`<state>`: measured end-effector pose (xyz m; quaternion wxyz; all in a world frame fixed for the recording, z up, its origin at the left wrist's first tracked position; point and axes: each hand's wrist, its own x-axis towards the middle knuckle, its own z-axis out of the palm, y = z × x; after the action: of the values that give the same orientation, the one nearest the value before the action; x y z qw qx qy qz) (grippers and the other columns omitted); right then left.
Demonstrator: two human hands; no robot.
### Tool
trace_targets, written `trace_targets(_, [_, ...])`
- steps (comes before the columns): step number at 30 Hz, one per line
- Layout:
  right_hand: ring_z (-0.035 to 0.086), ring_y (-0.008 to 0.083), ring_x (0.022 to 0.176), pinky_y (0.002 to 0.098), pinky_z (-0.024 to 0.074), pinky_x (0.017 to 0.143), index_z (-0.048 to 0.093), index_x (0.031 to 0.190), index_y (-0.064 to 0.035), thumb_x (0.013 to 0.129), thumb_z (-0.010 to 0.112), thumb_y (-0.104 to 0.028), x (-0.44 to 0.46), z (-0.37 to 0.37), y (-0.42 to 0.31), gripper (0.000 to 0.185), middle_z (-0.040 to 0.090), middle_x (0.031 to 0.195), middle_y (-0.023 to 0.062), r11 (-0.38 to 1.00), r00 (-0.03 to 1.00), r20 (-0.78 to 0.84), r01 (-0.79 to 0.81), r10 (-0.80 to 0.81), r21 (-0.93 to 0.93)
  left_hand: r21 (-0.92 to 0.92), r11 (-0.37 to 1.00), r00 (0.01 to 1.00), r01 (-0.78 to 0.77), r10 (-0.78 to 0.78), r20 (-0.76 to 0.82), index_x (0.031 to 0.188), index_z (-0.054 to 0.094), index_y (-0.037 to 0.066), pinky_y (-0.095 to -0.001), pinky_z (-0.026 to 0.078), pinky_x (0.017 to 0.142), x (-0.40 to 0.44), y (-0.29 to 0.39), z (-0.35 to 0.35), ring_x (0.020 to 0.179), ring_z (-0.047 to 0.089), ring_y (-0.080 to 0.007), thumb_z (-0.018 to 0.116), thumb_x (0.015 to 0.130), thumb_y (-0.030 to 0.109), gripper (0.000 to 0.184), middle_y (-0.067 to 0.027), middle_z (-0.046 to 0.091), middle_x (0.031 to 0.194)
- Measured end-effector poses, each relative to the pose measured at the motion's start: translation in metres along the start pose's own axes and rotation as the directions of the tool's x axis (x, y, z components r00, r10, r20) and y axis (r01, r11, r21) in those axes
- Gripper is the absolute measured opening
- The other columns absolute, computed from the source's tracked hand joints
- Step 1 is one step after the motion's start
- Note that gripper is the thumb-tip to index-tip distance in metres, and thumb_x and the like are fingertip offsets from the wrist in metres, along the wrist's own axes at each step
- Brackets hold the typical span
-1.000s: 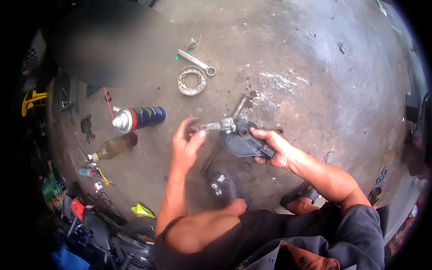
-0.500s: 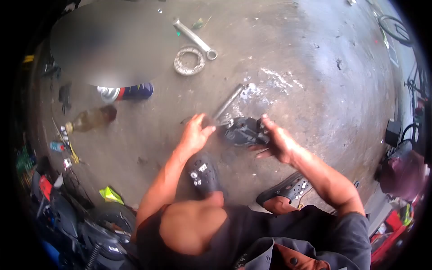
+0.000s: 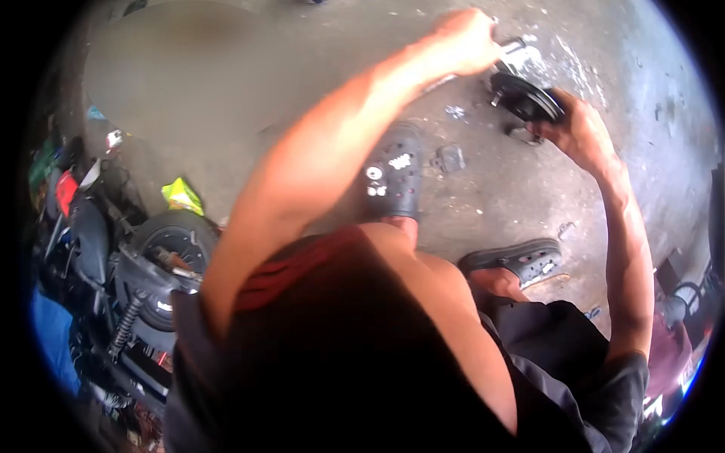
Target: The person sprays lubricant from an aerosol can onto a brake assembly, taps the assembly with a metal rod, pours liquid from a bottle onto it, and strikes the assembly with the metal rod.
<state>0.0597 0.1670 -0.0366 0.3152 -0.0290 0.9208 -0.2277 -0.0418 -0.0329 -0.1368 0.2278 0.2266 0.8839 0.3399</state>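
My right hand [image 3: 581,132] is wrapped round the edge of a dark round metal plate [image 3: 526,98], held tilted above the floor. At the plate's upper left, my left hand [image 3: 470,41] is closed near a small metal lever [image 3: 504,63]; the fingertips are mostly hidden and blurred, so what they grip cannot be made out. A shiny metal piece [image 3: 515,45] shows just beyond the left hand. Below the plate, a small ring-like part [image 3: 525,134] lies near my right fingers.
My dark clogs [image 3: 393,177] stand on the concrete floor [image 3: 445,211], with a small grey part [image 3: 451,158] beside one. A motorcycle wheel [image 3: 175,249] and its shock spring [image 3: 128,321] are at the left, near a yellow-green packet [image 3: 182,196]. A blurred patch covers the upper left.
The view has swung, so both hands and the plate appear higher and farther right. The plate is now tilted nearly edge-on, and my right fingers have closed round it. Spray can, bottle and brake shoes left view.
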Motion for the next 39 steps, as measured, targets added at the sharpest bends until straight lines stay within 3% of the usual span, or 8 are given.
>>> trace_targets(6, [0.07, 0.0344, 0.091, 0.0445, 0.0535, 0.081, 0.066, 0.114, -0.0045, 0.081, 0.077, -0.027, -0.005, 0.027, 0.002, 0.041, 0.071, 0.093, 0.0187, 0.967, 0.948, -0.258, 0.132, -0.187, -0.216, -0.204, 0.974, 0.994, 0.096, -0.105, -0.035, 0.094, 0.071, -0.001, -0.0412, 0.053, 0.075, -0.043, 0.002, -0.024, 0.084, 0.07, -0.0293, 0.071, 0.078, 0.03, 0.035, -0.0224, 0.072, 0.091])
trace_targets(10, [0.071, 0.0359, 0.085, 0.0442, 0.0543, 0.08, 0.071, 0.105, -0.0022, 0.082, 0.076, -0.031, 0.002, 0.006, -0.002, 0.037, 0.072, 0.087, 0.0202, 0.993, 0.994, 0.056, -0.1, 0.097, 0.066, -0.41, 0.908, 0.971, -0.084, -0.018, -0.239, 0.116, 0.063, -0.003, -0.0432, 0.053, 0.088, -0.08, 0.001, -0.033, 0.101, 0.068, -0.0385, 0.076, 0.082, 0.032, 0.05, -0.0263, 0.068, 0.108])
trace_targets(14, [0.071, 0.036, 0.081, 0.0431, 0.0543, 0.077, 0.072, 0.09, 0.0049, 0.079, 0.077, -0.037, 0.006, 0.021, 0.007, 0.044, 0.07, 0.083, 0.0254, 0.957, 0.985, 0.015, -0.169, 0.17, 0.237, 0.281, 0.954, 0.98, 0.107, -0.054, -0.19, 0.121, 0.059, -0.001, -0.0465, 0.052, 0.083, -0.169, -0.028, -0.032, 0.098, 0.063, -0.041, 0.078, 0.079, 0.028, 0.055, -0.0209, 0.062, 0.112])
trace_targets(20, [0.07, 0.0222, 0.077, 0.0372, 0.0528, 0.074, 0.075, 0.093, -0.0021, 0.079, 0.078, -0.034, 0.013, -0.007, 0.009, 0.035, 0.072, 0.079, 0.0123, 0.869, 0.961, -0.077, -0.204, 0.265, 0.45, 0.292, 0.88, 0.926, 0.375, -0.369, -0.078, 0.105, 0.059, 0.001, -0.0494, 0.051, 0.084, -0.199, -0.031, -0.019, 0.099, 0.061, -0.0434, 0.073, 0.084, 0.018, 0.03, -0.0237, 0.061, 0.105])
trace_targets(26, [0.07, 0.0217, 0.081, 0.0347, 0.0526, 0.08, 0.074, 0.103, -0.008, 0.081, 0.077, -0.03, 0.033, -0.026, 0.019, 0.032, 0.074, 0.086, 0.0109, 0.879, 0.961, -0.154, -0.139, 0.232, 0.456, 0.417, 0.872, 0.956, 0.256, -0.291, 0.021, 0.091, 0.06, 0.0, -0.0528, 0.051, 0.079, -0.17, -0.034, -0.022, 0.09, 0.065, -0.0438, 0.069, 0.075, 0.026, 0.032, -0.0225, 0.066, 0.095])
trace_targets(30, [0.07, 0.0226, 0.085, 0.0353, 0.0539, 0.081, 0.071, 0.112, -0.0096, 0.085, 0.075, -0.034, 0.028, -0.046, 0.012, 0.036, 0.073, 0.089, 0.0105, 0.899, 0.961, -0.057, -0.231, 0.271, 0.373, 0.215, 0.852, 0.878, 0.478, -0.461, -0.127, 0.097, 0.057, -0.007, -0.0505, 0.052, 0.072, -0.18, -0.042, -0.039, 0.078, 0.066, -0.0411, 0.068, 0.077, 0.023, 0.038, -0.0239, 0.067, 0.084])
trace_targets(34, [0.069, 0.0307, 0.091, 0.0418, 0.0542, 0.082, 0.071, 0.11, -0.0093, 0.089, 0.07, -0.038, 0.04, -0.036, 0.026, 0.036, 0.069, 0.098, 0.0101, 0.987, 0.946, -0.317, -0.013, 0.064, 0.161, -0.319, 0.821, 0.819, 0.474, -0.544, -0.182, 0.098, 0.054, -0.004, -0.0364, 0.047, 0.061, -0.216, -0.063, -0.039, 0.067, 0.057, -0.0195, 0.069, 0.084, 0.018, 0.03, -0.0102, 0.06, 0.073])
trace_targets(39, [0.068, 0.0317, 0.093, 0.0413, 0.055, 0.079, 0.071, 0.109, -0.0108, 0.087, 0.069, -0.033, 0.052, -0.036, 0.03, 0.031, 0.069, 0.099, 0.011, 0.995, 0.921, -0.389, 0.036, 0.002, 0.09, -0.579, 0.801, 0.861, 0.149, -0.393, -0.323, 0.1, 0.056, 0.002, -0.0255, 0.041, 0.053, -0.166, 0.044, -0.086, 0.061, 0.051, -0.0086, 0.063, 0.095, 0.016, 0.016, -0.0005, 0.055, 0.072])
